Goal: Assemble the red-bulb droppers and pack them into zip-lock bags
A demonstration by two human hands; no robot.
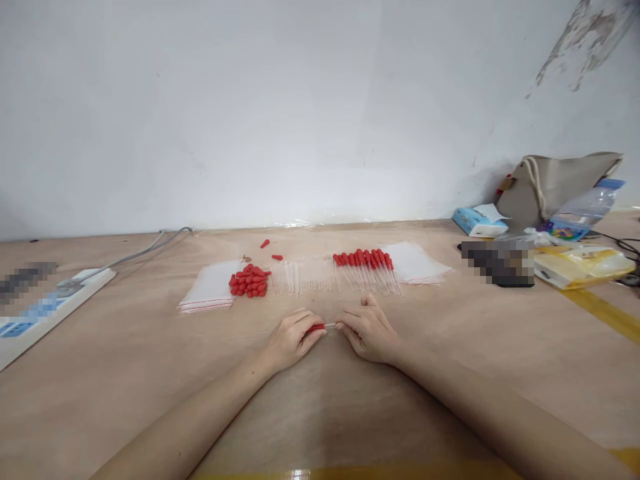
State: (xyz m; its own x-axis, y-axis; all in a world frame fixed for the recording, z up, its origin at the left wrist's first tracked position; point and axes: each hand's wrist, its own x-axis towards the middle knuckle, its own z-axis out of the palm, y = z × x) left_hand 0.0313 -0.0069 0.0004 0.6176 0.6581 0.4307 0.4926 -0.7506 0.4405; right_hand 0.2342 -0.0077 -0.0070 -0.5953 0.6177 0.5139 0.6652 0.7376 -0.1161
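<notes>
Pinched in my left hand [295, 338] is a red rubber dropper bulb [316, 327]. My right hand [367, 329] grips a thin clear glass dropper tube [330, 326], and the tube meets the bulb's open end between my hands. Farther back lies a pile of loose red bulbs [249, 281]. Beside it several bare glass tubes [305, 275] lie in a row. To their right, droppers with red bulbs fitted [367, 260] lie side by side, bulbs toward the wall. Two single bulbs [265, 243] rest behind the pile.
Stacks of clear zip bags lie at left [207, 287] and right [417, 262]. A power strip [60, 303] with a grey cable is at far left. At right are a tissue pack [480, 221], a dark blurred object [500, 263], a yellow-white packet [583, 265] and a beige bag [565, 183].
</notes>
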